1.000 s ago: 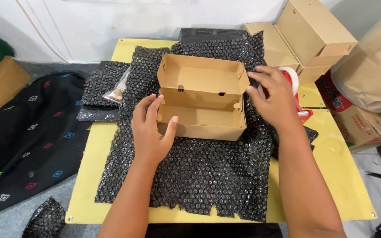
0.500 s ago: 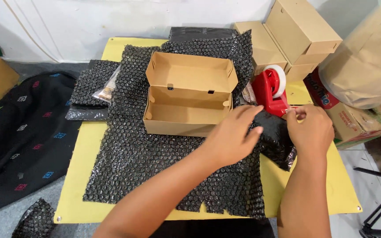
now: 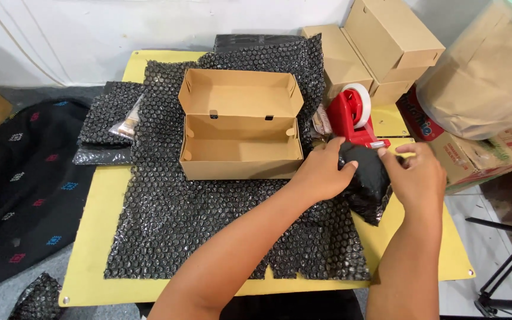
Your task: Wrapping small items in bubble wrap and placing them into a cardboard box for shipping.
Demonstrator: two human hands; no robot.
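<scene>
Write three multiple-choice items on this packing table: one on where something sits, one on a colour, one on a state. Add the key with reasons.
1. Where is the tape dispenser?
A. right of the open cardboard box
B. inside that box
C. on the floor

2. What colour is the dispenser's body?
A. blue
B. red
C. green

3. What is the state of the open cardboard box?
A. taped shut
B. crushed flat
C. open and empty

Key: 1 A, it stands on the yellow table beside the box's right end. 2 B, its frame is red around a white roll. 3 C, the lid is up and only bare cardboard shows. Both hands, left hand and right hand, hold a black bubble-wrap bundle.
</scene>
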